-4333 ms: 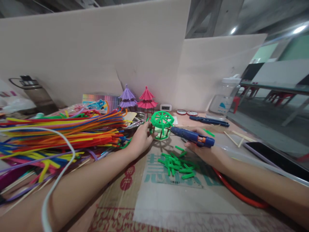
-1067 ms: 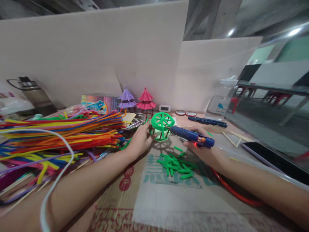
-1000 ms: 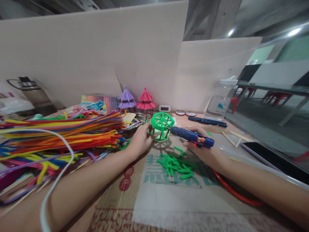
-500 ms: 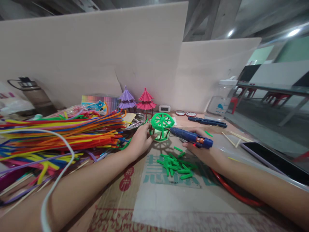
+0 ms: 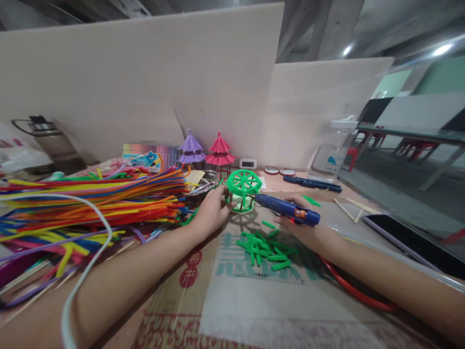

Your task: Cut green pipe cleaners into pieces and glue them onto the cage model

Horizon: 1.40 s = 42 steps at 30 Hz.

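Note:
My left hand (image 5: 215, 209) is closed on the left side of a small green pavilion frame (image 5: 244, 182), which has a spoked round top, brown posts and a pale base. In my right hand (image 5: 290, 220) is a blue hot glue gun (image 5: 286, 207), lying sideways with its nozzle pointing left at the frame's posts. The tip is close to a post; whether it touches I cannot tell. Below the two hands lies a loose pile of short green pipe cleaner pieces (image 5: 265, 248). My right fingers are partly hidden behind the gun.
A heap of colourful pipe cleaners (image 5: 109, 198) fills the left side, crossed by a white cable (image 5: 98, 208). Purple (image 5: 191, 148) and pink (image 5: 220, 150) pagoda models stand behind. Dark blue pliers-like tool (image 5: 311, 183), phone (image 5: 417, 242) and clear bottle (image 5: 331, 150) are at right.
The glue gun has shifted very slightly left and down. The green frame has tilted or moved a tiny bit; both hands keep their holds.

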Tool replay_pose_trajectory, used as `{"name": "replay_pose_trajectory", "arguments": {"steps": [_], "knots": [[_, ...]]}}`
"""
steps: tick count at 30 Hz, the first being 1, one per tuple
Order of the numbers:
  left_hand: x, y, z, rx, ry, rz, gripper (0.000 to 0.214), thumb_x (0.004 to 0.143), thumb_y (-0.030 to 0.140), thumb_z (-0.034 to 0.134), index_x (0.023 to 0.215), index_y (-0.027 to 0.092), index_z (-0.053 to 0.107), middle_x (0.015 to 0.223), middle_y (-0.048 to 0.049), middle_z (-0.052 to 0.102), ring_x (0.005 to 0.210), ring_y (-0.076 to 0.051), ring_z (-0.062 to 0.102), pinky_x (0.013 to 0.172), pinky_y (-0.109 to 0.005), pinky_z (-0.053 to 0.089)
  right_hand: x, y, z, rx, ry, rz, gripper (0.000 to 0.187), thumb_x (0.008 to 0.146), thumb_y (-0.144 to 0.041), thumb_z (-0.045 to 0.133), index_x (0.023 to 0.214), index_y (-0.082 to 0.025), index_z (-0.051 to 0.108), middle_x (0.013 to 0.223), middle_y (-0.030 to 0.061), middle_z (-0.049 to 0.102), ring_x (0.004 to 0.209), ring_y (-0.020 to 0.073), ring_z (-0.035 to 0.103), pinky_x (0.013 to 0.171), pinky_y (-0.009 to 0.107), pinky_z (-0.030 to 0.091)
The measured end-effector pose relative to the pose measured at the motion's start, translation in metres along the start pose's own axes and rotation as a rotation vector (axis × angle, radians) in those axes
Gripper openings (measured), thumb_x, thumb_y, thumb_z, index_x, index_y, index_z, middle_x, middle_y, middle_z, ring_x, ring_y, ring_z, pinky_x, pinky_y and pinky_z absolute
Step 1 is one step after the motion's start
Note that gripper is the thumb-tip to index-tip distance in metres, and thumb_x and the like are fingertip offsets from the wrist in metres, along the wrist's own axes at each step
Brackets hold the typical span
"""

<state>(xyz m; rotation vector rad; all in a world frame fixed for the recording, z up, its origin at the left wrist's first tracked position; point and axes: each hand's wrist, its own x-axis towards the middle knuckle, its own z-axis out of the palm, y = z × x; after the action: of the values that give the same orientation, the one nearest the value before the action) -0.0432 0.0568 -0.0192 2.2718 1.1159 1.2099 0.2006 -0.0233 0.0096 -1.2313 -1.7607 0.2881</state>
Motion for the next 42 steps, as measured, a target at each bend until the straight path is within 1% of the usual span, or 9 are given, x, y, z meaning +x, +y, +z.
{"name": "replay_pose_trajectory", "arguments": {"steps": [5, 9, 13, 19, 23, 27, 30, 35, 42], "knots": [[0.0, -0.001, 0.0, -0.031, 0.0, -0.012, 0.027, 0.08, 0.02, 0.062, 0.107, 0.02, 0.061, 0.103, -0.0084, 0.066, 0.103, -0.024, 0.061, 0.093, -0.039, 0.05, -0.001, 0.002, 0.001, -0.024, 0.008, 0.018, 0.023, 0.069, -0.045, 0.069, 0.079, -0.026, 0.061, 0.066, -0.0011, 0.063, 0.059, 0.0188, 0.058, 0.053, 0.029, 0.044], [0.0, 0.0, 0.0, -0.049, 0.003, -0.022, 0.026, 0.08, 0.021, 0.063, 0.106, 0.021, 0.061, 0.103, -0.0084, 0.065, 0.102, -0.024, 0.061, 0.093, -0.039, 0.05, -0.002, 0.006, 0.003, -0.024, -0.012, -0.005, 0.022, 0.07, -0.043, 0.07, 0.082, -0.027, 0.061, 0.068, -0.0015, 0.065, 0.062, 0.0186, 0.059, 0.057, 0.03, 0.046], [0.0, 0.0, 0.0, -0.03, -0.007, -0.032, 0.024, 0.081, 0.023, 0.061, 0.104, 0.02, 0.059, 0.102, -0.0081, 0.065, 0.1, -0.023, 0.061, 0.091, -0.039, 0.05, -0.004, 0.008, 0.003, -0.029, 0.012, -0.019, 0.021, 0.073, -0.043, 0.068, 0.085, -0.028, 0.061, 0.07, -0.0018, 0.066, 0.062, 0.0186, 0.06, 0.058, 0.03, 0.046], [0.0, -0.001, 0.0, 0.003, -0.013, -0.085, 0.016, 0.084, 0.027, 0.058, 0.097, 0.018, 0.053, 0.097, -0.0073, 0.063, 0.088, -0.021, 0.064, 0.083, -0.036, 0.052, -0.006, 0.011, 0.0, -0.012, -0.112, -0.053, 0.018, 0.077, -0.041, 0.068, 0.084, -0.026, 0.061, 0.08, 0.0003, 0.071, 0.07, 0.0199, 0.065, 0.064, 0.032, 0.049], [0.0, -0.001, 0.0, 0.01, -0.002, -0.073, 0.018, 0.084, 0.027, 0.059, 0.098, 0.019, 0.053, 0.097, -0.0072, 0.063, 0.089, -0.021, 0.063, 0.083, -0.036, 0.052, -0.007, 0.013, 0.0, 0.01, -0.139, -0.069, 0.015, 0.079, -0.036, 0.066, 0.087, -0.024, 0.061, 0.083, 0.0016, 0.072, 0.073, 0.0197, 0.066, 0.064, 0.031, 0.049], [0.0, -0.001, 0.0, 0.008, 0.003, -0.059, 0.023, 0.083, 0.026, 0.061, 0.104, 0.018, 0.054, 0.099, -0.0077, 0.063, 0.093, -0.021, 0.062, 0.085, -0.036, 0.051, -0.008, 0.015, 0.003, 0.024, -0.112, -0.053, 0.017, 0.078, -0.037, 0.069, 0.087, -0.025, 0.062, 0.081, 0.0001, 0.072, 0.07, 0.0191, 0.065, 0.062, 0.03, 0.049], [-0.001, -0.002, 0.001, 0.01, 0.018, -0.037, 0.028, 0.083, 0.027, 0.062, 0.109, 0.019, 0.055, 0.103, -0.0082, 0.063, 0.097, -0.022, 0.061, 0.087, -0.036, 0.05, -0.009, 0.018, 0.007, 0.075, -0.089, -0.033, 0.022, 0.076, -0.037, 0.071, 0.093, -0.025, 0.062, 0.081, -0.0003, 0.071, 0.068, 0.0185, 0.066, 0.061, 0.03, 0.05], [-0.001, -0.002, 0.002, 0.021, 0.037, -0.03, 0.03, 0.08, 0.027, 0.065, 0.109, 0.02, 0.058, 0.103, -0.0087, 0.064, 0.101, -0.023, 0.06, 0.089, -0.037, 0.048, -0.011, 0.022, 0.01, 0.101, -0.04, -0.035, 0.029, 0.075, -0.037, 0.071, 0.099, -0.025, 0.06, 0.078, 0.0004, 0.068, 0.065, 0.0177, 0.064, 0.061, 0.03, 0.051], [-0.001, 0.002, 0.0, 0.037, 0.025, -0.015, 0.031, 0.08, 0.026, 0.065, 0.11, 0.02, 0.058, 0.103, -0.0084, 0.065, 0.1, -0.023, 0.06, 0.09, -0.037, 0.048, -0.009, 0.017, 0.006, 0.079, -0.041, -0.044, 0.029, 0.075, -0.038, 0.072, 0.099, -0.026, 0.06, 0.077, -0.0005, 0.067, 0.064, 0.0175, 0.063, 0.057, 0.028, 0.05]]}}
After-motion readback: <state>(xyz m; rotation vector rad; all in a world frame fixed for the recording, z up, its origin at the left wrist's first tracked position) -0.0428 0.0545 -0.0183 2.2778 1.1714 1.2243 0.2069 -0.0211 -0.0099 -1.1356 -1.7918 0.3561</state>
